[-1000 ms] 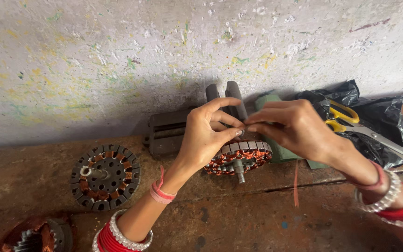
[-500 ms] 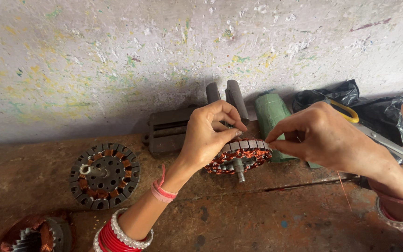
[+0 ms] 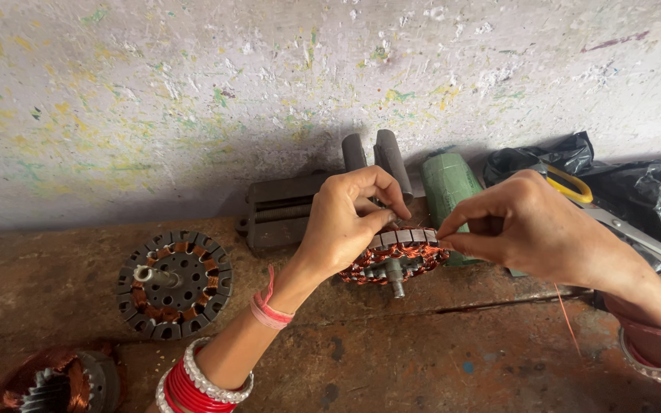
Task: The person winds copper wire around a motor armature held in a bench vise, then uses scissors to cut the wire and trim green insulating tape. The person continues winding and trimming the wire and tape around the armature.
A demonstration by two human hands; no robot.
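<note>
A round motor stator point(image 3: 396, 256) wound with copper wire stands tilted on the rusty bench, a short shaft sticking out of its middle. My left hand point(image 3: 350, 218) grips its upper left rim, thumb and fingers pinched at the top. My right hand point(image 3: 525, 226) pinches a thin copper wire at the stator's upper right edge. A loose strand of the reddish wire point(image 3: 568, 321) trails down below my right wrist.
A second stator point(image 3: 174, 284) lies flat at the left. A third, copper-wound one point(image 3: 59, 380) sits at the bottom left corner. Behind stand a dark metal vise point(image 3: 288, 208), a green cone spool point(image 3: 447, 187), a black plastic bag point(image 3: 621, 191) and yellow-handled scissors point(image 3: 613, 218).
My right hand pulled away to the right from the stator, then came back to its upper right edge. The left hand stayed on the rim.
</note>
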